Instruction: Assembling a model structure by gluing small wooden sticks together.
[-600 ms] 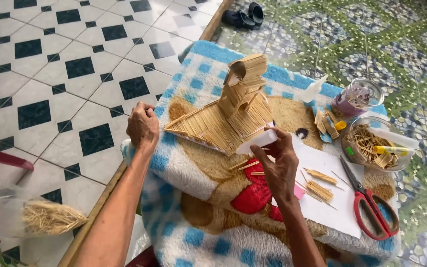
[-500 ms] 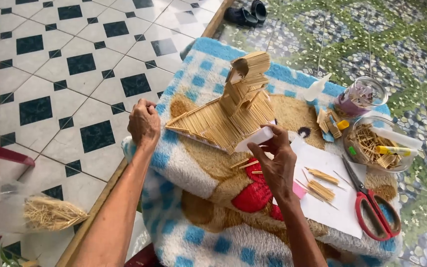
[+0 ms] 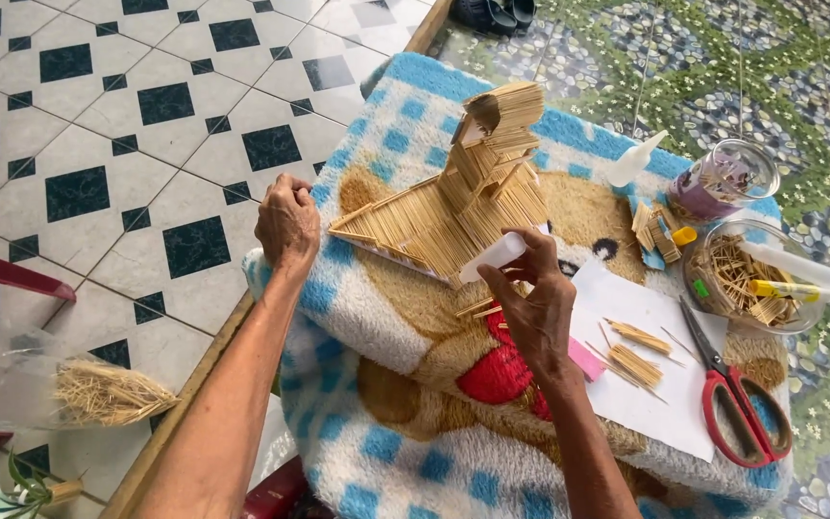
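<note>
The stick house [image 3: 453, 207] stands on the blanket [image 3: 386, 308] in front of me. My left hand [image 3: 287, 223] is left of it. My right hand [image 3: 530, 308] is just before it. Right of that hand, on the paper [image 3: 660, 404], lie the scissors [image 3: 742, 404]. Behind them sits the bowl [image 3: 756, 279].

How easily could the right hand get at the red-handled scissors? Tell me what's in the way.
Probably yes, once freed. The right hand holds a small white tube at the stick model. The red-handled scissors lie uncovered on the white paper just to its right, with only small stick bundles between.
</note>
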